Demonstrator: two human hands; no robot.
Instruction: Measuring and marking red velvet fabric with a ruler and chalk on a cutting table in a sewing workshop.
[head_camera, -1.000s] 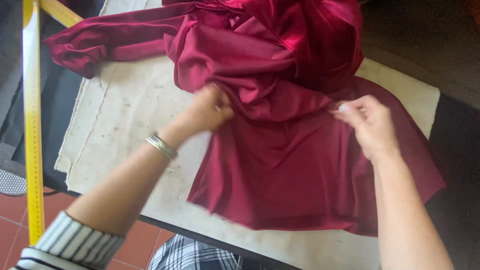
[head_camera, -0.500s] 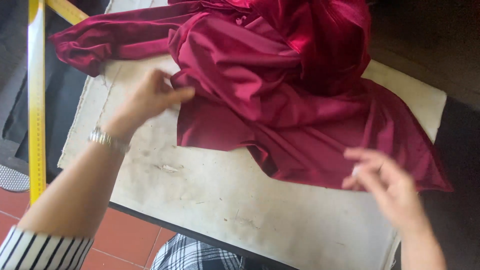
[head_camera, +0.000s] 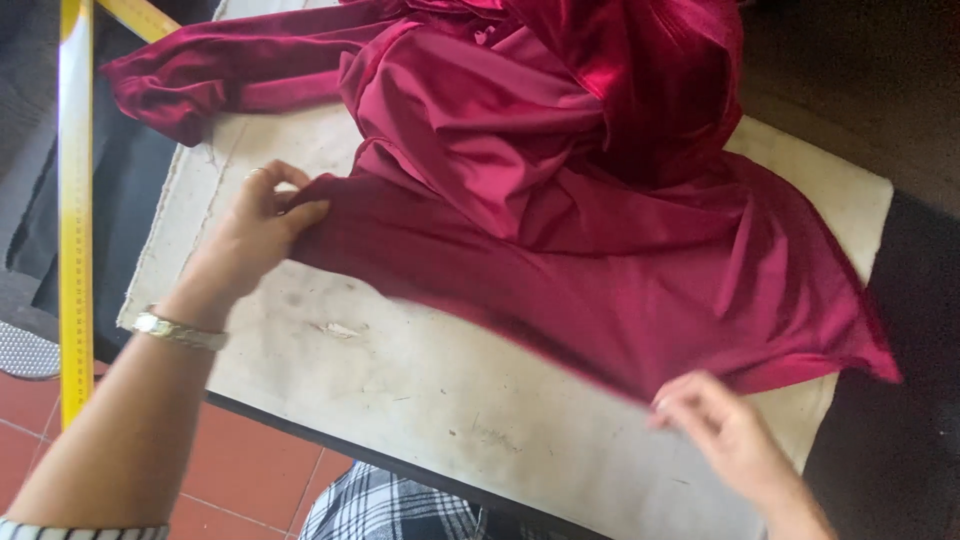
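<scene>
Crimson satin garment (head_camera: 600, 270) lies bunched on the pale padded surface (head_camera: 400, 400). Left hand (head_camera: 255, 225) pinches its edge, right hand (head_camera: 715, 425) pinches the hem, apparently tensioning it flat.

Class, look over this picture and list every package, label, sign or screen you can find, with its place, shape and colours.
None in view: no package, label, sign or screen shows.
The nearest to a marked thing is the yellow measuring stick, a long flat strip running down the left edge; its markings are too small to tell.
</scene>
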